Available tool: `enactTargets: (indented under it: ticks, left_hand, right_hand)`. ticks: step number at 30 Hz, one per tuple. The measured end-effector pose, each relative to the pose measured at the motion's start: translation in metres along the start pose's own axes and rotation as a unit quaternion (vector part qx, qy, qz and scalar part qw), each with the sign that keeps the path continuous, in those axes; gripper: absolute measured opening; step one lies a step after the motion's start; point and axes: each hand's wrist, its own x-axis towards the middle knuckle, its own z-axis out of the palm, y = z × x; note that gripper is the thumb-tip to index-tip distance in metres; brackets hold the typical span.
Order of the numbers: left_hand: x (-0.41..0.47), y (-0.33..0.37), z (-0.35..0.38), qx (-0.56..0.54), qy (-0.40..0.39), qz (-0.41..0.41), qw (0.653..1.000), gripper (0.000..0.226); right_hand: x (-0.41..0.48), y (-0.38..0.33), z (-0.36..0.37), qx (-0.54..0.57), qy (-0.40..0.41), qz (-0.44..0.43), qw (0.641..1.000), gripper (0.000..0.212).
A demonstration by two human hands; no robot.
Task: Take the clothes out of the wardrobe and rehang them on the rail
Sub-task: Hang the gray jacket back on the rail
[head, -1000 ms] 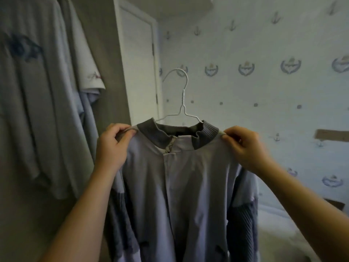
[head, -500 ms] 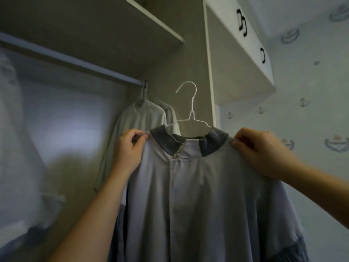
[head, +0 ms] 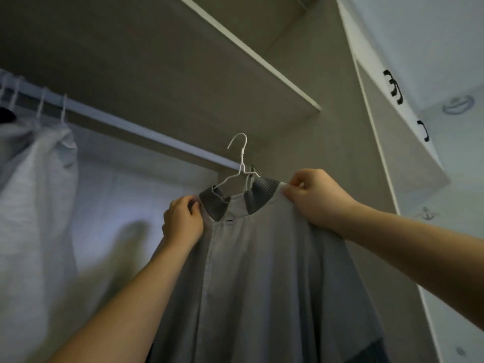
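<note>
A pale grey-blue jacket with a dark ribbed collar hangs on a white wire hanger. My left hand pinches its left shoulder and my right hand pinches its right shoulder. The hanger's hook points up just in front of the wardrobe rail, near the rail's right end; I cannot tell whether it touches the rail. Another hanger hook sits on the rail right behind the collar, its garment hidden by the jacket.
Several white hangers with a pale garment hang at the rail's left end. A shelf runs above the rail. The wardrobe's side panel stands close on the right, with white upper cabinet doors and black handles beyond.
Both hands have lifted the jacket higher and further into the wardrobe toward the rail. My view has tilted up, and the garment hanging at the rail's right end is now hidden behind the jacket.
</note>
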Motion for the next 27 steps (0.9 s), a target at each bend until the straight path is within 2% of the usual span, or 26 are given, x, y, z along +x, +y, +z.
enactTargets:
  ticks: [2, 5, 8, 11, 14, 17, 20, 25, 27]
  left_hand:
    - [0.012, 0.0, 0.004, -0.074, -0.03, -0.032, 0.996, 0.042]
    - [0.014, 0.009, 0.005, -0.153, -0.079, -0.033, 0.984, 0.051]
    - [0.017, 0.01, 0.011, -0.172, -0.138, -0.039, 0.975, 0.063]
    - [0.025, 0.001, 0.018, -0.187, -0.186, -0.09, 0.96, 0.089]
    - [0.037, -0.012, 0.024, -0.2, -0.191, -0.113, 0.954, 0.098]
    - [0.041, -0.018, 0.024, -0.216, -0.188, -0.094, 0.953, 0.096]
    - [0.043, -0.025, 0.026, -0.182, -0.173, -0.092, 0.964, 0.093]
    - [0.043, -0.037, 0.027, -0.14, -0.174, -0.067, 0.973, 0.108]
    - [0.047, -0.041, 0.028, -0.123, -0.173, -0.061, 0.975, 0.11]
  right_hand:
    - [0.021, -0.011, 0.015, 0.015, 0.001, 0.01, 1.0, 0.02]
    - [0.046, -0.026, 0.036, 0.029, -0.004, 0.026, 0.999, 0.021]
    - [0.067, -0.036, 0.053, 0.024, -0.004, 0.037, 0.999, 0.021]
    - [0.08, -0.047, 0.074, 0.021, -0.015, 0.044, 0.999, 0.02]
    - [0.088, -0.055, 0.094, 0.033, -0.025, 0.053, 0.998, 0.026]
    - [0.092, -0.056, 0.104, 0.042, -0.025, 0.063, 0.997, 0.031]
    - [0.093, -0.053, 0.111, 0.045, -0.042, 0.069, 0.996, 0.035]
    - [0.093, -0.046, 0.122, 0.05, -0.073, 0.08, 0.993, 0.034]
    - [0.095, -0.045, 0.12, 0.012, -0.086, 0.07, 0.994, 0.036]
